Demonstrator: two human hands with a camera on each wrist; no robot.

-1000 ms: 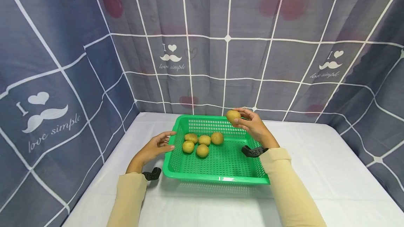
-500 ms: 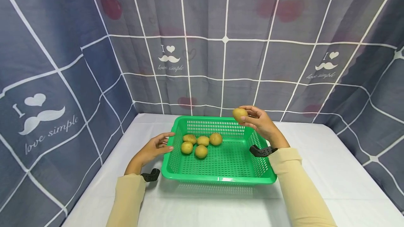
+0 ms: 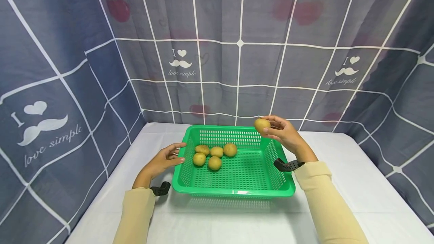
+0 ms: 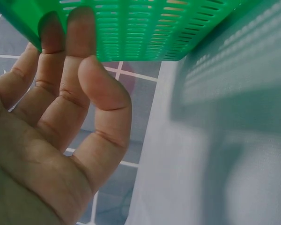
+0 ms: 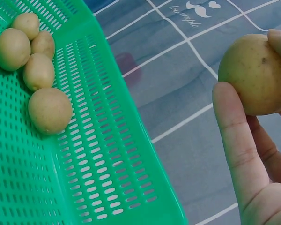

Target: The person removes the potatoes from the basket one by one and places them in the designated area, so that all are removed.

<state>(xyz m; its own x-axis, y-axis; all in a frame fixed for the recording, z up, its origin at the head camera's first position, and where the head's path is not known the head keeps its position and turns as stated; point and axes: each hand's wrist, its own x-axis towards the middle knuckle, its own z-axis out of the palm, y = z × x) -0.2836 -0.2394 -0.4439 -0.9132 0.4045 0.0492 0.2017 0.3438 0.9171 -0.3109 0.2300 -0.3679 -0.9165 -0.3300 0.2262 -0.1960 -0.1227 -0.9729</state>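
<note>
My right hand [image 3: 283,134] pinches a yellow-brown potato [image 3: 262,126] between thumb and fingers, above the back right corner of a green plastic basket [image 3: 234,192]. In the right wrist view that held potato [image 5: 255,75] shows a small dark spot. Several more potatoes lie in the basket's left half, among them a round one [image 3: 214,163] at the front and another [image 3: 230,150] at the right of the group. My left hand [image 3: 162,161] is at the basket's left rim, fingers loosely bent. In the left wrist view fingertips [image 4: 81,28] touch the slotted outer wall.
The basket stands on a white-covered table [image 3: 237,225]. Behind and at both sides hangs a blue-grey curtain [image 3: 217,63] with white grid lines. Black straps are on both wrists, including the right strap [image 3: 287,165] near the basket's right wall.
My right hand has carried the potato rightward, toward the basket's back right corner. The left hand stays at the left rim. The whole view has shifted slightly.
</note>
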